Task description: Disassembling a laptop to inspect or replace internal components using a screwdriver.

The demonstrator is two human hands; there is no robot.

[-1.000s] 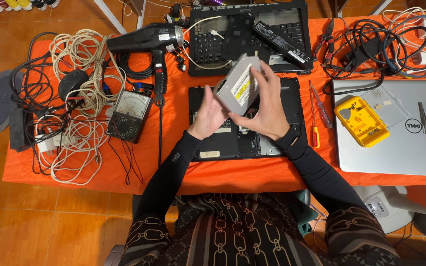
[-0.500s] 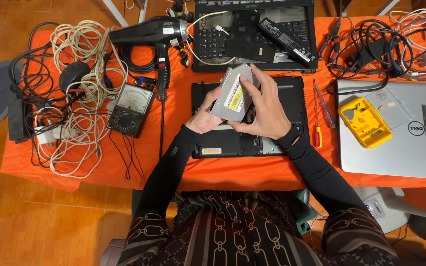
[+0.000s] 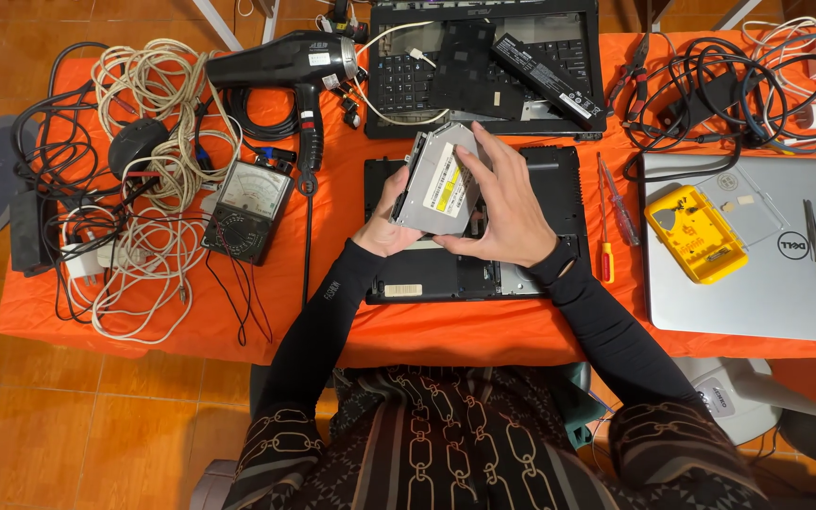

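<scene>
Both hands, left hand (image 3: pixel 391 225) and right hand (image 3: pixel 502 212), have fingers closed around a tilted grey drive (image 3: pixel 436 181) at frame centre, label facing up for viewing, above the open laptop base (image 3: pixel 559 189).

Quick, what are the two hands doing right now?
Left hand: closed on the left edge of the silver optical drive.
Right hand: closed on the same drive from the right.

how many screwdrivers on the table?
2, side by side right of the black laptop base: a clear-handled screwdriver and a red-and-yellow-handled screwdriver. Cable piles may hide more.
</scene>
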